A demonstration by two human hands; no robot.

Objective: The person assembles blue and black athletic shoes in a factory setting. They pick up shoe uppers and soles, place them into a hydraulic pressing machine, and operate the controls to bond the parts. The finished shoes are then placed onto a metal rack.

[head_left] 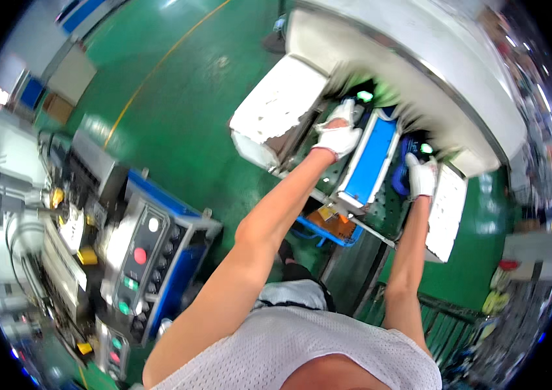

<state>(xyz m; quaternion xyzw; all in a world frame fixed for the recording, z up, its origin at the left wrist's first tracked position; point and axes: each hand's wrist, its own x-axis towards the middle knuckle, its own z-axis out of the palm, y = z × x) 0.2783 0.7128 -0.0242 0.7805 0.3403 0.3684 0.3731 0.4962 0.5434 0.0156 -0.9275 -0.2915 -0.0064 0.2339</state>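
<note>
Both of my hands wear white gloves and reach into the brush-curtained mouth of a white machine (386, 71). My left hand (340, 133) is over the left lane, its fingers stretched forward and its thumb apart, beside a dark piece (370, 88) lit by a bright green spot. Over the right lane, my right hand (423, 175) grips the side of a dark blue, shoe-like piece (399, 175), whose far end sits under the bristles by another green spot. Between the lanes runs a white divider with a blue top (373, 156). Blur hides the fingertips.
White worn side panels (279, 97) flank the lanes. Below the machine's front edge is a blue-framed bin (328, 227) with brown and orange contents. At left stands a machine with a button panel (139, 260). A dark metal rack (448, 318) is at lower right.
</note>
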